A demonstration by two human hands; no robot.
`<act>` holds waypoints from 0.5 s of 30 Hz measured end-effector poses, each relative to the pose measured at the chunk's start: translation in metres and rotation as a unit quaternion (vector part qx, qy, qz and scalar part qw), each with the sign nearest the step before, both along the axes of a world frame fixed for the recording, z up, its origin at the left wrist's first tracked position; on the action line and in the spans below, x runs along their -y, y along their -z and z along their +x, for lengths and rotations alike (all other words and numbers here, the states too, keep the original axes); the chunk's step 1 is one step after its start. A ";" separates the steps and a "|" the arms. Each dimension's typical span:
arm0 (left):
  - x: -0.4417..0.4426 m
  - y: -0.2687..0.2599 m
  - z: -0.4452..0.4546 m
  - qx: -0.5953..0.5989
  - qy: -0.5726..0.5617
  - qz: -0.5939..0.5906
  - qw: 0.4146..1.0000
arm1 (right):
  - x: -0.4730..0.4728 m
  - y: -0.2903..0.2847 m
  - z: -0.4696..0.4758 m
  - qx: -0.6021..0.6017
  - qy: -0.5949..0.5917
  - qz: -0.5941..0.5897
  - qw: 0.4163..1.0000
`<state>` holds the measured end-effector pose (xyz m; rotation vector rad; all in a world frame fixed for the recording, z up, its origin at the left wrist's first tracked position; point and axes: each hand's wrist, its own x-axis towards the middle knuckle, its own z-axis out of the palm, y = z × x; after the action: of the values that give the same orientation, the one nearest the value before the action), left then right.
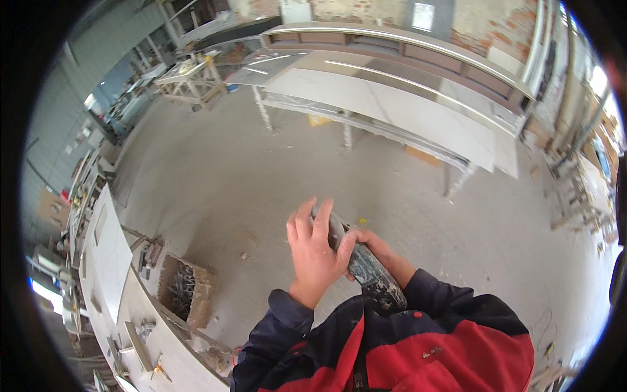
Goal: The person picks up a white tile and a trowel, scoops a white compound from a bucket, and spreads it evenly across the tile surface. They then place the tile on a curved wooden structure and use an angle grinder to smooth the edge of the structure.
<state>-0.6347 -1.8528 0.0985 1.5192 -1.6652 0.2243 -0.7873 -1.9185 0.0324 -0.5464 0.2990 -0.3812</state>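
Note:
A dusty angle grinder (pixel 371 272) lies slantwise in front of my chest, its back end against my jacket. My right hand (pixel 379 247) is wrapped around the body of the grinder from the right. With fingers spread and bent, my left hand (pixel 316 245) holds the head end, where a greyish disc (pixel 335 230) shows between thumb and fingers. Most of the disc is hidden behind the left hand. Both hands are above the concrete floor, away from the tables.
At lower left stands a work table (pixel 147 306) with a white slab (pixel 108 255) on it. Beside it is a worn box (pixel 202 294) full of metal pieces. Across the floor, a long table bears large pale slabs (pixel 392 105). A wooden trestle (pixel 196 85) stands at far left.

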 end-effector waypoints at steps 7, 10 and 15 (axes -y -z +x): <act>0.117 0.002 0.150 -0.270 -0.192 0.215 0.918 | 0.191 0.063 0.152 0.017 -0.098 0.096 0.990; 0.153 0.000 0.215 -0.177 -0.224 0.201 0.937 | 0.249 0.046 0.216 0.010 -0.098 0.117 0.988; 0.265 -0.006 0.300 0.034 -0.121 0.080 0.989 | 0.335 0.065 0.307 0.016 -0.204 0.136 0.969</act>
<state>-0.3351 -2.1182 0.1047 1.8558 -1.5801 0.2802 -0.4806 -2.2540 -0.0327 -0.3188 0.1958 0.0506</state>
